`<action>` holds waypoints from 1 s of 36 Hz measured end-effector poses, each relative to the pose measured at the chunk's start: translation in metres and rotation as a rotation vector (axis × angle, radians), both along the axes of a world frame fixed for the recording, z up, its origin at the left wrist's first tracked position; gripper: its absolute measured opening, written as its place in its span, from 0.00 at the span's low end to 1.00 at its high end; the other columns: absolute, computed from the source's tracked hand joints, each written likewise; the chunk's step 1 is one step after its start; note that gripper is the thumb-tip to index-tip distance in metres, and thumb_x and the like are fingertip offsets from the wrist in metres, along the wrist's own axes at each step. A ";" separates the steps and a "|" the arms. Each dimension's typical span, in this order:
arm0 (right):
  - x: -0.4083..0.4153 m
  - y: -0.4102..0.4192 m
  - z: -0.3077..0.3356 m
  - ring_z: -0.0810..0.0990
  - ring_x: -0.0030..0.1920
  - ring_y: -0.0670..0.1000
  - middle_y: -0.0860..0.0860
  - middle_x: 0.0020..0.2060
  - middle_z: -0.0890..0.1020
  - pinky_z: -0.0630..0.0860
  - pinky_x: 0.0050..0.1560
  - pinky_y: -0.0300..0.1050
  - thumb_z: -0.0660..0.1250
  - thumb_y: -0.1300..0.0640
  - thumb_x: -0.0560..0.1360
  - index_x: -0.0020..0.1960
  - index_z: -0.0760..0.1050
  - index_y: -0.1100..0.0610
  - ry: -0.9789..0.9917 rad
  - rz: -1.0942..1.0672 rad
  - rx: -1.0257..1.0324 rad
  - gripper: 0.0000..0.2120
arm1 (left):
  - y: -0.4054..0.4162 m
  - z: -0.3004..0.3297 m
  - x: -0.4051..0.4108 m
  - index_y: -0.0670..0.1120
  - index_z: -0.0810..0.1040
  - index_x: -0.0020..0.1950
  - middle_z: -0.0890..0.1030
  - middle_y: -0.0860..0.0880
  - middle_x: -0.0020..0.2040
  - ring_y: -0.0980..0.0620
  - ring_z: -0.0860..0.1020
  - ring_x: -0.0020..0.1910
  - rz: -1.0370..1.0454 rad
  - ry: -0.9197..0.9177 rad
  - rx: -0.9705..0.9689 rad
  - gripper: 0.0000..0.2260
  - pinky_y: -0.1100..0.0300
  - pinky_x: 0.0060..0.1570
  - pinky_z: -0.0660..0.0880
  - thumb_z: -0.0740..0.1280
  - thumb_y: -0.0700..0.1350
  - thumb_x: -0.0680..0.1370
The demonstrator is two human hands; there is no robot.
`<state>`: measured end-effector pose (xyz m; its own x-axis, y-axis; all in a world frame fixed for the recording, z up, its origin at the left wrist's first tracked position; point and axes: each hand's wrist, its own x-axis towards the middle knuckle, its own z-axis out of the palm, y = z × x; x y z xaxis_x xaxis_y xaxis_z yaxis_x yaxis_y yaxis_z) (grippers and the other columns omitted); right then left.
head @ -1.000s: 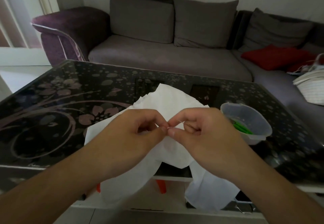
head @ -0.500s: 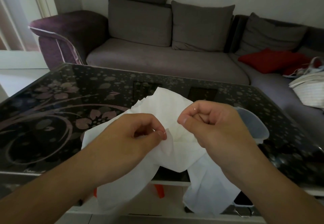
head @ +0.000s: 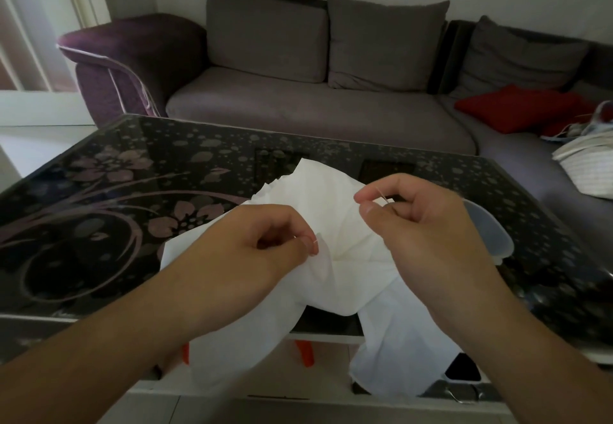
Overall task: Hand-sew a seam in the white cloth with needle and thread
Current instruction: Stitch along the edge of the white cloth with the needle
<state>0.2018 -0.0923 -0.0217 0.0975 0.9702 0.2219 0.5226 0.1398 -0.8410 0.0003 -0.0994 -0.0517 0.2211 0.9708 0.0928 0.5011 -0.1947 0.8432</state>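
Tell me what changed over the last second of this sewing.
The right hand, pinching the needle, drew up and to the right, away from the left hand; a second ago their fingertips met at the fold. The left hand kept pinching the white cloth, which stayed draped over the table edge.

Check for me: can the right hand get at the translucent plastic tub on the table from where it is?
Probably yes. The translucent plastic tub sits just behind the right hand with nothing between them, but that hand is pinching the thin metal needle, so it isn't free.
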 end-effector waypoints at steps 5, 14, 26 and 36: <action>-0.003 -0.008 -0.002 0.68 0.23 0.43 0.47 0.21 0.70 0.74 0.28 0.35 0.70 0.55 0.80 0.51 0.81 0.43 -0.045 0.246 -0.068 0.07 | -0.003 -0.003 -0.002 0.57 0.85 0.47 0.85 0.63 0.48 0.61 0.82 0.51 -0.003 -0.007 -0.017 0.08 0.64 0.52 0.73 0.68 0.50 0.82; -0.006 -0.006 -0.007 0.66 0.23 0.45 0.45 0.20 0.68 0.66 0.27 0.31 0.73 0.52 0.78 0.43 0.83 0.47 -0.203 0.366 -0.040 0.05 | -0.004 0.000 -0.002 0.58 0.85 0.47 0.85 0.58 0.43 0.59 0.82 0.43 -0.048 -0.034 0.006 0.08 0.63 0.46 0.73 0.67 0.51 0.81; -0.002 -0.004 -0.003 0.69 0.26 0.44 0.49 0.24 0.74 0.72 0.31 0.36 0.71 0.58 0.79 0.42 0.83 0.50 0.010 0.265 -0.036 0.08 | -0.005 0.002 -0.002 0.57 0.85 0.48 0.85 0.65 0.48 0.65 0.81 0.52 -0.015 -0.011 -0.020 0.08 0.65 0.55 0.74 0.67 0.49 0.82; -0.001 -0.003 0.001 0.69 0.26 0.44 0.45 0.23 0.73 0.68 0.34 0.44 0.69 0.57 0.80 0.43 0.82 0.51 0.195 0.144 -0.072 0.08 | -0.006 0.001 -0.003 0.56 0.86 0.47 0.86 0.61 0.48 0.61 0.83 0.52 -0.018 -0.020 -0.013 0.08 0.59 0.59 0.77 0.68 0.48 0.82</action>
<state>0.2004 -0.0948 -0.0206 -0.0091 0.9899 0.1418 0.3281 0.1369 -0.9347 -0.0025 -0.1049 -0.0509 0.2364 0.9679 0.0853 0.4804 -0.1928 0.8556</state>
